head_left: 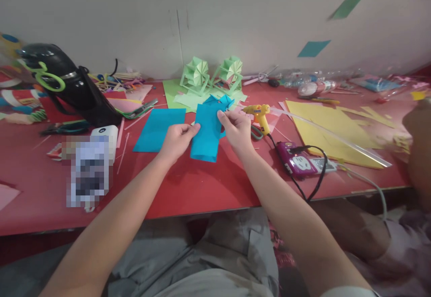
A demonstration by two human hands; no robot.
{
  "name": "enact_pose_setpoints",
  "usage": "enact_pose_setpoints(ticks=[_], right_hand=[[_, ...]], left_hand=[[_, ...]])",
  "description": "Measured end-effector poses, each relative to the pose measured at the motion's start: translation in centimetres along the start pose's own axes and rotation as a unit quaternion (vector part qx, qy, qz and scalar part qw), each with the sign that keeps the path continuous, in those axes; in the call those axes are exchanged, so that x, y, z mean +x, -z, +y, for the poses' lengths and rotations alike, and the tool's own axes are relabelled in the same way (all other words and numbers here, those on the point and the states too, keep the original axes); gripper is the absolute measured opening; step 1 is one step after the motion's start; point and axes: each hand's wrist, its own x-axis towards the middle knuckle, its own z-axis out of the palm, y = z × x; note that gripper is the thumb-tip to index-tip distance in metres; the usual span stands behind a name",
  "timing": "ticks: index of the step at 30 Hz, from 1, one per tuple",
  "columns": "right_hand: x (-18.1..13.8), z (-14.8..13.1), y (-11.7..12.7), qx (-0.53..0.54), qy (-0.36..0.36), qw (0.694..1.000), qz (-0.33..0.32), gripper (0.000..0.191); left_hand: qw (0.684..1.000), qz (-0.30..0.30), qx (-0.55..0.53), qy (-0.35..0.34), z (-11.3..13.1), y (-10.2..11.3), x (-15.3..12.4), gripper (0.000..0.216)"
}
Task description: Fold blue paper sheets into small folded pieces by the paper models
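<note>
Between my two hands is a folded sheet of blue paper (205, 135), held up a little above the red table. My left hand (178, 139) pinches its left edge with thumb and fingers. On the upper right edge, my right hand (237, 128) grips the same sheet, thumb on top. Another blue sheet (158, 128) lies flat to the left, partly behind my left hand. Just behind the held sheet sits a folded blue paper piece (218, 101), partly hidden. Two green folded-paper wheels on stands (196, 73) are farther back on green paper.
A yellow glue gun (259, 115) lies right of my right hand, its cord near a purple power socket (298, 160). Yellow paper (326, 130) and a clear ruler are farther right. A black bottle (70, 81) leans at left. Another person's arm (419, 148) is at the right edge.
</note>
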Motion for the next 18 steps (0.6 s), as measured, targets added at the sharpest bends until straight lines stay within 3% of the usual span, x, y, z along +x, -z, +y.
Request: enact_pose_setpoints(ticks=[5,8,18], right_hand=[[0.2,-0.4,0.4,-0.002,-0.021,1.0,-0.001,0.054],[0.4,-0.6,0.5,-0.005,-0.018,1.0,0.004,0.056],[0.6,0.8,0.3,0.074,-0.052,0.996,0.013,0.051]], left_hand=[[0.999,-0.04,-0.037,-0.004,-0.4,0.0,0.2,0.04],[0.996,-0.049,-0.066,0.014,-0.4,-0.1,0.3,0.046],[0.999,0.007,-0.026,0.017,-0.3,-0.1,0.2,0.045]])
